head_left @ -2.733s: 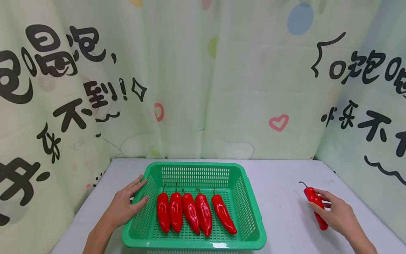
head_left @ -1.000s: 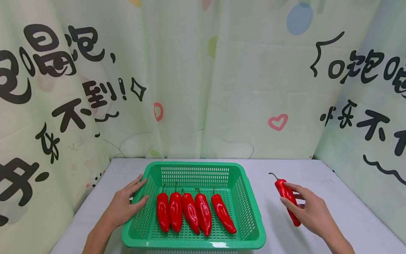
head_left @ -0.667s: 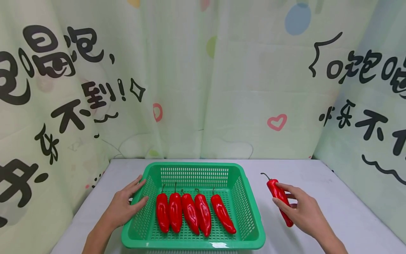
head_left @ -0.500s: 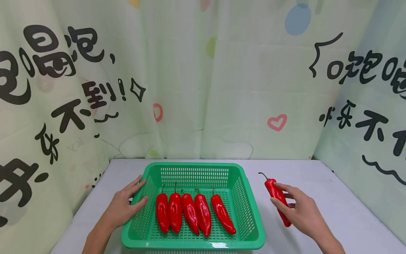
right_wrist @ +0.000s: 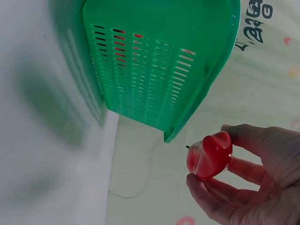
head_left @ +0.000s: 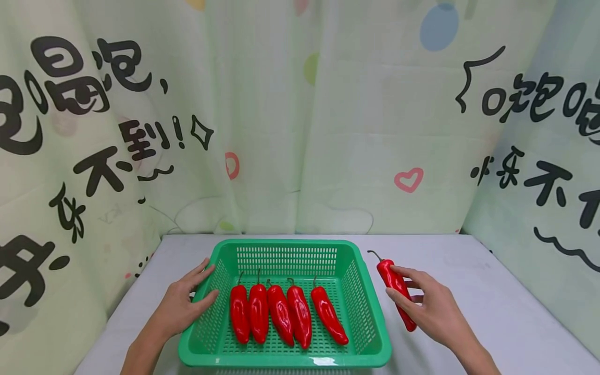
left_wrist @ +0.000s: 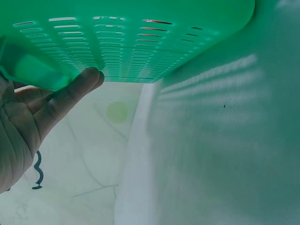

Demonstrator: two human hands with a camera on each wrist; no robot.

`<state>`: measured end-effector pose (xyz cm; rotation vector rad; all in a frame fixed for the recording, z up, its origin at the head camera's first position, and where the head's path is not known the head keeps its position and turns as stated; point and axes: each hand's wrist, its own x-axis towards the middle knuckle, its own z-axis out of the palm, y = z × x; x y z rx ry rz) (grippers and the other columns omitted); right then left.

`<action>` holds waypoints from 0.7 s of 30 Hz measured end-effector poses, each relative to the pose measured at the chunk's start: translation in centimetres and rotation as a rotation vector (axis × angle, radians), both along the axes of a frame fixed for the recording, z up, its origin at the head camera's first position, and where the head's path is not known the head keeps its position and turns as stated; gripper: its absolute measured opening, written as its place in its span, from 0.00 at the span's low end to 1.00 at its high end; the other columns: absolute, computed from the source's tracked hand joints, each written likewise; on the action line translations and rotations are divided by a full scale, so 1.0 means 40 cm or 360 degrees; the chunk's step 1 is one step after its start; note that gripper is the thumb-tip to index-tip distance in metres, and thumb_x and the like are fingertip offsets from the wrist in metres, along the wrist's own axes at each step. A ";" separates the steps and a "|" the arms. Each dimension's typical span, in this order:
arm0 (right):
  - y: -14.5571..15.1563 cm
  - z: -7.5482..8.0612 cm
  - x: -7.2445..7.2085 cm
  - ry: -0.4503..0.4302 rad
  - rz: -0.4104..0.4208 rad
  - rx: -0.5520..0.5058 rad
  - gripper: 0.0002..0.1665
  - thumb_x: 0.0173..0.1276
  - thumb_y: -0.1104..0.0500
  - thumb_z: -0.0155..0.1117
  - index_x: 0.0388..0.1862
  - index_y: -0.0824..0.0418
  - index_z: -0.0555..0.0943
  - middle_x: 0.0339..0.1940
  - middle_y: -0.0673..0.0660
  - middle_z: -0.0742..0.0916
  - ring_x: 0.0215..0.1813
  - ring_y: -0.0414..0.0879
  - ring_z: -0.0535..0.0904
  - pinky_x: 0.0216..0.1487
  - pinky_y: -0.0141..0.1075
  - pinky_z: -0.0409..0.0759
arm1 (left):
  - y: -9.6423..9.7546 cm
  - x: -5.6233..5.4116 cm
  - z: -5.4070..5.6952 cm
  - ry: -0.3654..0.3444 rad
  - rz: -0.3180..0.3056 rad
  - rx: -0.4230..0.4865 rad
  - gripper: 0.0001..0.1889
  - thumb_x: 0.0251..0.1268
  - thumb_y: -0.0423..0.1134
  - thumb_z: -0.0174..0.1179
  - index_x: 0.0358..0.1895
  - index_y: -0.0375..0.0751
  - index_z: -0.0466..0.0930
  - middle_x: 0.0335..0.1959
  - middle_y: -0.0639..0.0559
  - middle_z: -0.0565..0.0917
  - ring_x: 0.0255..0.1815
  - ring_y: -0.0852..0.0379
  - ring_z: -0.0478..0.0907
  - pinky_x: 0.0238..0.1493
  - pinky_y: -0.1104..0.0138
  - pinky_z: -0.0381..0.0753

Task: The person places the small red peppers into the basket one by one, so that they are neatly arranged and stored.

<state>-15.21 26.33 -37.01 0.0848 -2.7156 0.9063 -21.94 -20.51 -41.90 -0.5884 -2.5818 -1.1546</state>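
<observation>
My right hand [head_left: 428,307] pinches a glossy red chili pepper [head_left: 394,281] between thumb and fingers, just right of a green plastic basket [head_left: 375,312]. The pepper's stem points up and left, and in the right wrist view the pepper [right_wrist: 213,157] is seen end-on, apart from the basket wall. Inside the basket, several red peppers [head_left: 280,315] lie side by side on the mesh floor, stems toward the back. My left hand [head_left: 183,302] rests against the basket's left rim with its fingers spread. In the left wrist view, the left hand's fingers [left_wrist: 70,96] touch the green rim.
The basket stands on a white table [head_left: 445,260], which extends to its right and left. Behind and on both sides hangs a pale green curtain [head_left: 356,130] with black characters and coloured shapes.
My right hand has carried the pepper leftward from the table's right side to near the basket's right rim. The left hand, the basket and the peppers inside it have stayed in place.
</observation>
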 end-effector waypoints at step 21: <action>-0.079 0.019 -0.010 0.0004 0.0066 -0.0052 0.33 0.66 0.52 0.76 0.67 0.62 0.79 0.57 0.61 0.85 0.52 0.54 0.83 0.39 0.39 0.89 | 0.002 0.002 0.006 -0.0011 0.0016 -0.0030 0.32 0.66 0.35 0.68 0.70 0.26 0.71 0.74 0.31 0.68 0.55 0.37 0.84 0.41 0.63 0.87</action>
